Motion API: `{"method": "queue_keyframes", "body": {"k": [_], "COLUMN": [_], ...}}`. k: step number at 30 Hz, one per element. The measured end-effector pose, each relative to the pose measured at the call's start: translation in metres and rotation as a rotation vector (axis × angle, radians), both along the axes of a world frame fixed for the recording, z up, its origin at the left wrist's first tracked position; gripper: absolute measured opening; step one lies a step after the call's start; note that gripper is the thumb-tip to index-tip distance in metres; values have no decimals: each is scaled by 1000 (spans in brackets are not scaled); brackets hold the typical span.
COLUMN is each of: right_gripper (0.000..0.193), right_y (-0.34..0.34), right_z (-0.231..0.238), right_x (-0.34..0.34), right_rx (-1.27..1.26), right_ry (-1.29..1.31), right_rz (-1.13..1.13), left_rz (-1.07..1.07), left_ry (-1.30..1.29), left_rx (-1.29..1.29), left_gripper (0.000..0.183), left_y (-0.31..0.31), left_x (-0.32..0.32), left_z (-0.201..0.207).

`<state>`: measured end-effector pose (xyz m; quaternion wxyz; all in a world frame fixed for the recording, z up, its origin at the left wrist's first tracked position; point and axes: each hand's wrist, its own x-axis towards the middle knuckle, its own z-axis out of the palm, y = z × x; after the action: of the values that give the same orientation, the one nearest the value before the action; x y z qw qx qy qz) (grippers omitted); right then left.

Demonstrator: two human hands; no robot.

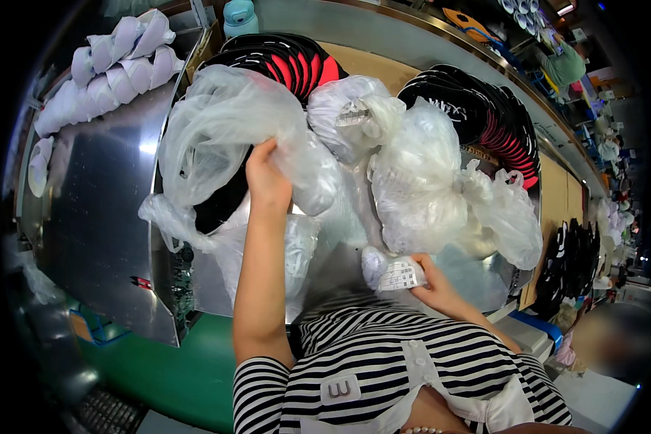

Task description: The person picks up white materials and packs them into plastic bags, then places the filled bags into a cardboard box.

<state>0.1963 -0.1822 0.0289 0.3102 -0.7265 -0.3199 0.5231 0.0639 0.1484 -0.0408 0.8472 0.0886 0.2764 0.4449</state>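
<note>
My left hand is raised over the metal worktop, its fingers closed on a large, loose clear plastic bag that drapes around them. Part of those fingers is hidden by the film. Black material shows beneath this bag. Low in front of my body, my right hand grips a small bundle wrapped in clear plastic with a white printed label. Beyond it lies a full, tied plastic bag with pale contents, touching another knotted bag that carries a label.
Behind the bags stand two curved stacks of black shoe pieces with pink-red parts: the left stack and the right stack. White curved pieces line a metal surface at left. A light-blue container stands at the back.
</note>
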Motion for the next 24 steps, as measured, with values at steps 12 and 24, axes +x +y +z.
{"method": "queue_keyframes", "body": {"k": [12, 24], "right_gripper": [63, 81], "right_y": [32, -149], "right_z": [30, -77], "right_x": [18, 142], "right_rx": [434, 30], "right_ry": [-433, -1204], "right_rz": [240, -256], "left_rz": [12, 11], "left_ry": [-136, 431], "left_rx": [34, 431], "left_gripper": [40, 25], "left_y": [-29, -54], "left_x": [-56, -25], "left_z": [29, 30]}}
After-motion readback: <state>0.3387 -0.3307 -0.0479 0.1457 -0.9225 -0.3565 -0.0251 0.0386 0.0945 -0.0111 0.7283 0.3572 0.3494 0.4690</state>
